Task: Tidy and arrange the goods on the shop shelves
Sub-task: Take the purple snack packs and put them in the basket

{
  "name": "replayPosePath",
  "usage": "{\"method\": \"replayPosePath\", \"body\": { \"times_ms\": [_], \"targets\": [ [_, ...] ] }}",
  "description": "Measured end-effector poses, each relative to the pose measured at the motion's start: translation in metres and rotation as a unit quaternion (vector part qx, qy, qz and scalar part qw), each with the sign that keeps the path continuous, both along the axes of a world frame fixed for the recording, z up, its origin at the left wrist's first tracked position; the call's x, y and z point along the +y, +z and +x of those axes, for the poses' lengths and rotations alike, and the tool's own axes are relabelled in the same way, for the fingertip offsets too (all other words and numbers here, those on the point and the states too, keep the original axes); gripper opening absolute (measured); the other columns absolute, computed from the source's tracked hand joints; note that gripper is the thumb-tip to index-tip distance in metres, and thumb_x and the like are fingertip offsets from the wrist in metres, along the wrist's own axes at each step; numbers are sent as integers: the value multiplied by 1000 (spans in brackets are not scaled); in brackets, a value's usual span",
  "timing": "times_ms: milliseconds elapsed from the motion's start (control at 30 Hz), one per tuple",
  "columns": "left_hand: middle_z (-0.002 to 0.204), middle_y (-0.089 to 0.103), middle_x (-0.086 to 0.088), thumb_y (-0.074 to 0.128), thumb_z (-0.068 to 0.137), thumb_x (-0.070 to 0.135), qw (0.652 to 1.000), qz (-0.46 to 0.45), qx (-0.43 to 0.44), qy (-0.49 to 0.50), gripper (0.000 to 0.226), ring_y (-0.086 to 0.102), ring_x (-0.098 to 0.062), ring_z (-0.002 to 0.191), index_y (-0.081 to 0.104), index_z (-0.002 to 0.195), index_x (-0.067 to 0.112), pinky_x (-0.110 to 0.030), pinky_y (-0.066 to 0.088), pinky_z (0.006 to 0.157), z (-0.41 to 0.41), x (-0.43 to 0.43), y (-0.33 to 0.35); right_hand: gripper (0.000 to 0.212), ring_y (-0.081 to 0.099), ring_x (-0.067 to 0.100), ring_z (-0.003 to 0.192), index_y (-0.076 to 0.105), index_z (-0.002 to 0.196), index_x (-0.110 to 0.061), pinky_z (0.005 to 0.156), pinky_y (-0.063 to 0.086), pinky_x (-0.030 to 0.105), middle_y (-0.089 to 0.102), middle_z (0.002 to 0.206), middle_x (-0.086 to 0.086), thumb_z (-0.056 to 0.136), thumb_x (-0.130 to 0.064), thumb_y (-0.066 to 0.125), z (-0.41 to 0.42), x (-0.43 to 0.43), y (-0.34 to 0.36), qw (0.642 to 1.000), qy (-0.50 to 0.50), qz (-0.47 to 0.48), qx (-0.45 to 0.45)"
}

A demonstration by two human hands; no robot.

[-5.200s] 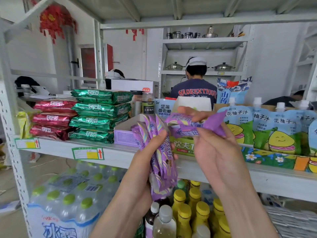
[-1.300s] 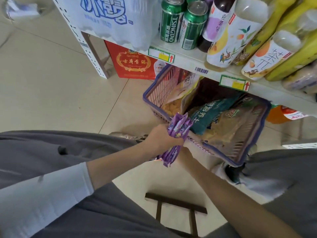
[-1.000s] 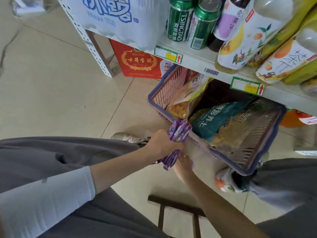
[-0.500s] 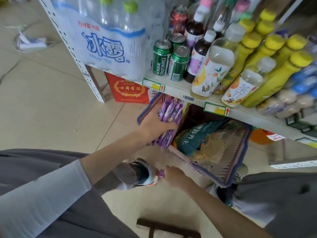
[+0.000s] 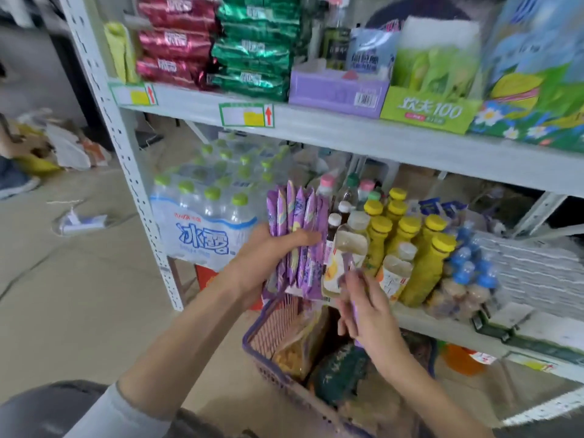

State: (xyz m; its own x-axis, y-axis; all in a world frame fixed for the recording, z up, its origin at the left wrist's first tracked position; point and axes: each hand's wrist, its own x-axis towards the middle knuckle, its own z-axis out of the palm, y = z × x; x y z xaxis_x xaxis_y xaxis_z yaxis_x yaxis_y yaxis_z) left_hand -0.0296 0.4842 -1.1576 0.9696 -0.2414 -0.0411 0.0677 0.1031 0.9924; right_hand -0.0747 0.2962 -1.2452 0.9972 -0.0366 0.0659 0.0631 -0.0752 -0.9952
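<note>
A purple foil sachet, pinched in the right hand's fingers, has been raised from floor level beside the purple sachet bundle clasped by the left hand; shelving can likely follow.

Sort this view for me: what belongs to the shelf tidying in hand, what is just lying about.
In hand: bundle of purple packets, gripped by left hand; single purple packet, in right hand; purple display box; basket.
Lying about: water bottle pack; yellow-capped bottles; paper scraps.
</note>
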Motion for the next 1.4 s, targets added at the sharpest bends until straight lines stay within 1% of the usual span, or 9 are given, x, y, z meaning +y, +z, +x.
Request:
{"method": "replayPosePath", "body": {
  "times_ms": [167,333,500,633,833,933,1100,1333,1400],
  "targets": [
    [104,79,-5,81,79,13,995,-31,-91,9,24,75,-23,98,79,102,21,-39,57,92,-6,-26,78,36,56,23,71,63,101,-7,69,47,32,61,81,11,111,-33,40,24,2,134,958,-143,19,-248],
    [111,78,-1,82,75,13,975,-61,-206,-50,38,74,-20,105,77,110,25,-41,54,97,1,-56,152,32,31,6,70,49,77,-14,62,27,26,32,74,6,107,-26,51,33,-12,223,907,-179,30,-381],
    [108,78,5,85,68,19,959,-90,-257,-80,41,74,-17,103,78,106,33,-36,56,93,16,-86,191,22,59,21,86,73,95,-26,85,48,41,68,89,5,82,-43,71,44,-38,271,897,-166,180,-369],
    [108,77,10,90,67,24,963,-70,-254,-60,46,73,-13,106,75,107,41,-41,51,102,36,-98,183,21,69,13,64,70,102,-15,58,58,23,75,79,3,84,-26,65,54,-62,271,885,-152,244,-366],
    [113,77,-2,79,86,11,969,-120,-199,-83,33,73,-20,107,73,117,21,-39,55,101,54,-124,170,14,68,19,77,76,94,-26,65,54,26,78,90,7,95,-28,62,90,-72,244,912,-187,130,-340],
    [112,77,-5,75,89,8,966,-128,-206,-88,28,72,-23,108,76,114,19,-37,55,100,59,-136,168,11,66,2,80,67,97,-32,72,51,12,73,96,2,103,-24,61,108,-74,243,883,-235,75,-399],
    [114,76,-5,76,88,4,960,-128,-231,-97,35,72,-11,103,74,120,18,-21,55,87,71,-137,164,15,62,1,86,61,98,-48,75,48,12,68,95,-17,96,-35,54,130,-71,247,873,-197,41,-443],
    [112,75,-17,76,81,9,945,-282,-166,20,33,73,-37,104,76,113,14,-57,54,99,84,-94,175,15,68,12,97,67,101,-32,82,53,29,71,99,-9,99,-43,57,141,-24,296,931,-41,-5,-363],
    [109,76,-19,76,81,11,937,-296,-161,91,31,73,-40,100,76,112,12,-66,51,98,90,-72,179,11,68,12,89,68,99,-23,76,52,27,72,92,-5,102,-31,61,169,-11,311,916,-43,-133,-377]
  ]
}}
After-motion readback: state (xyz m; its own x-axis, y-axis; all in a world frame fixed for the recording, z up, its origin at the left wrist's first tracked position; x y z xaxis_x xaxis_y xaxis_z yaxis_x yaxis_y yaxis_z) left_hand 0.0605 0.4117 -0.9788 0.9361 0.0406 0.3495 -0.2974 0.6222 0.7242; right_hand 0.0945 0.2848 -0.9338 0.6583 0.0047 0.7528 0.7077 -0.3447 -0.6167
